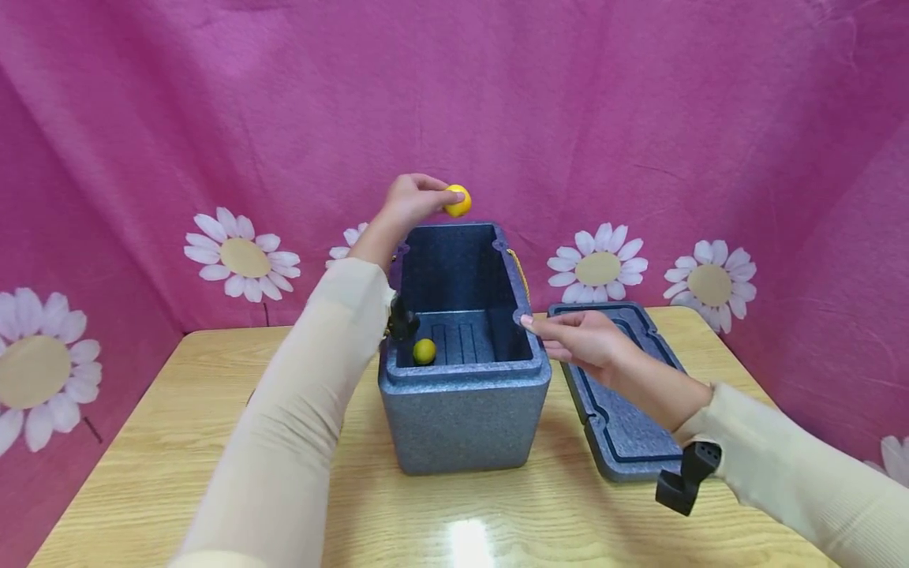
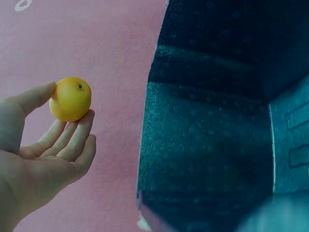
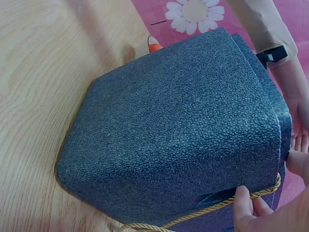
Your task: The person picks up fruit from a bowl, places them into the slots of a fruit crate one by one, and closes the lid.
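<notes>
My left hand [image 1: 415,199] is raised over the far end of a grey-blue foam cooler box [image 1: 465,426]. Between thumb and fingertips it pinches a round yellow citrus fruit [image 2: 71,99], whose small green stem mark shows in the left wrist view. A second, greener-yellow citrus fruit [image 1: 424,352] lies on the floor of the box, at the near left. My right hand [image 1: 585,339] grips the box's right wall, thumb at the rim and fingers [image 3: 243,208] on the outer side beside a twisted gold rope handle [image 3: 205,210].
Right of the box, the grooved grey lid [image 1: 632,410] lies flat on the wooden table [image 1: 355,505]. A small orange-red object [image 3: 154,47] shows past the box in the right wrist view. Behind the table hangs a magenta curtain [image 1: 454,102] with white daisies.
</notes>
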`<state>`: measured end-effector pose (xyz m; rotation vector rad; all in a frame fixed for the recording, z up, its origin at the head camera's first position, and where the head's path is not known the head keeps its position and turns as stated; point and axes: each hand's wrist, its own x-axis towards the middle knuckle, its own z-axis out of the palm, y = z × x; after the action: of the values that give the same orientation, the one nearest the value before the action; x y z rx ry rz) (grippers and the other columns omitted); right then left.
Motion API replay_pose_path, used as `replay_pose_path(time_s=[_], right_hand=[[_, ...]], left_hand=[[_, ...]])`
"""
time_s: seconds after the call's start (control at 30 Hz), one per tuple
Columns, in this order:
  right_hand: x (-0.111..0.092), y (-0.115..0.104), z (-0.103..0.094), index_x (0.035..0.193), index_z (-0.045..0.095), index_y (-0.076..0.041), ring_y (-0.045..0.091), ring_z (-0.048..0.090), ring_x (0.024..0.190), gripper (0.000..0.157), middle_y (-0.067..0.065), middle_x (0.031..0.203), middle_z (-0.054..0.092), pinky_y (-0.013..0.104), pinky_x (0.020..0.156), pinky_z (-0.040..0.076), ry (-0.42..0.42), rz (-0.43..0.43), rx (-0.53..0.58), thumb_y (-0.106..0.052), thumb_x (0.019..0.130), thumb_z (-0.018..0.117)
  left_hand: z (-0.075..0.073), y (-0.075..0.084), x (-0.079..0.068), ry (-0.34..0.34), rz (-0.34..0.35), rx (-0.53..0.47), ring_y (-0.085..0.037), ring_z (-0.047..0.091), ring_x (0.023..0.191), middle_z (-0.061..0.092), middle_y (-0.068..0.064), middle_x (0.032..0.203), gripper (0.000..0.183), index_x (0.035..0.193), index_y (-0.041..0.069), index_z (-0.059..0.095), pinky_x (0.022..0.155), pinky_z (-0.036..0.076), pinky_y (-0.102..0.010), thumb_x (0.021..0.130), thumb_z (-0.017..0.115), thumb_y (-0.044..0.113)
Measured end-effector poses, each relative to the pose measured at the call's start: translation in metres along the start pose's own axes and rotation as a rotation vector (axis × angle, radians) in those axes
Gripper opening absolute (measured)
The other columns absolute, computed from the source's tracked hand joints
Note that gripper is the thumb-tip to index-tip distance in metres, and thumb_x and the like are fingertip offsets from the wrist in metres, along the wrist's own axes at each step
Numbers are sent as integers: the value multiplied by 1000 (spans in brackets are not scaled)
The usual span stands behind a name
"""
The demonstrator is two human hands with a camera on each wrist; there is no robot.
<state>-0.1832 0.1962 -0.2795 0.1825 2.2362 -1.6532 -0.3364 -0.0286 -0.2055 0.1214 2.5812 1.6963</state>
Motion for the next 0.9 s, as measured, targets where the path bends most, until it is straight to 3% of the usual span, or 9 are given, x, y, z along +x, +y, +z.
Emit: replay_pose_path(time_s=[0.13,0.27,0.53,0.63,0.77,0.9], right_hand=[[-1,-1,1,147,38,6,30,44,141,71,18,155,40,40,118,36,5,10,-4,-40,96,58],[-2,-3,2,147,36,5,31,46,140,73,19,155,41,40,117,36,15,25,-18,-41,96,60],[-3,-4,4,148,34,6,31,47,139,76,20,154,41,41,117,36,11,27,-19,-42,95,60],[-3,-4,4,148,35,6,31,48,139,75,20,154,42,40,118,36,13,29,-22,-42,95,60],[-2,-4,4,147,35,6,31,48,138,76,21,153,42,40,118,36,17,24,-31,-42,95,60],[0,-5,4,147,35,6,32,48,138,75,21,153,42,40,117,37,21,24,-18,-41,95,60]], left_hand=[[6,-4,4,-13,-26,-20,-24,56,116,58,-12,132,43,125,6,61,107,48,-29,90,70,29],[10,-8,5,-34,-43,26,-25,59,116,59,-12,132,41,125,5,61,107,49,-30,91,69,28],[14,-17,2,-102,-21,329,-22,55,101,63,-14,123,36,118,2,67,103,51,-35,89,68,23],[15,-18,2,-109,-38,390,-21,53,95,61,-12,114,35,115,0,68,101,52,-37,89,67,24],[12,-14,1,-92,-54,373,-22,54,97,56,-7,104,38,116,0,67,102,51,-39,91,66,28],[4,-3,-3,-108,-54,326,-26,57,114,60,-9,116,40,122,2,65,107,48,-39,93,64,31]])
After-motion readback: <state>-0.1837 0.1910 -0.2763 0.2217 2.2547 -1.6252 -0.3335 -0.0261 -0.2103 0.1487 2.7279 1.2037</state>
